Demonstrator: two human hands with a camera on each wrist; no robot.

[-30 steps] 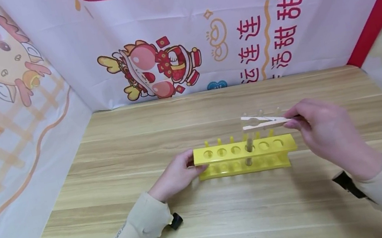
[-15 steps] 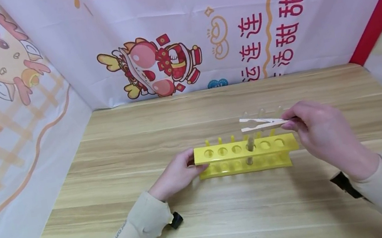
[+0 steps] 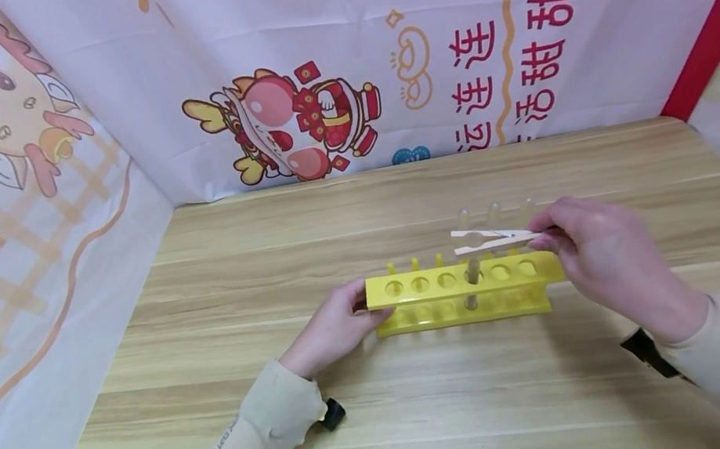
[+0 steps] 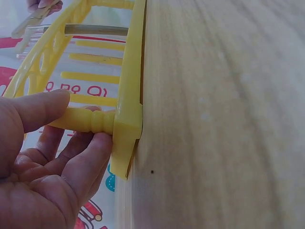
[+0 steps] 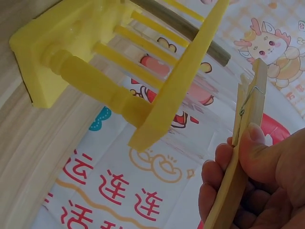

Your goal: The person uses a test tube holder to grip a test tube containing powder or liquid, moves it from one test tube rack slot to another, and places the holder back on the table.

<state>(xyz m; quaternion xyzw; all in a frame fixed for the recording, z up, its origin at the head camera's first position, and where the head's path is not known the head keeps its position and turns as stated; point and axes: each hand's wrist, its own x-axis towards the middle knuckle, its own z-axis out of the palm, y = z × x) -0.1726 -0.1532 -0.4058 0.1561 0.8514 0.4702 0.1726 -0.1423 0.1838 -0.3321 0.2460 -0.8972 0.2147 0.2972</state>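
A yellow test tube rack [image 3: 400,291] stands on the table, with a row of round holes along its top. My left hand [image 3: 337,327] holds its left end; in the left wrist view, thumb and fingers curl round the end post [image 4: 88,120]. One test tube [image 3: 473,271], brownish inside its lower part, stands in the rack right of the middle. Above it my right hand [image 3: 612,258] grips a wooden test tube clamp [image 5: 238,157]. The clamp's tips lie at the tube's clear upper end; whether they surround it I cannot tell.
Several clear test tubes [image 3: 495,211] show upside down behind the rack, seemingly on its yellow pegs [image 3: 414,264]. The wood-grain table [image 3: 254,274] ends at a printed cloth backdrop [image 3: 312,26]. A black wrist device [image 3: 332,415] sits under the left sleeve.
My right hand has lowered the clamp slightly and brought it a little left, nearer the rack's top. My left hand keeps its hold on the rack's end.
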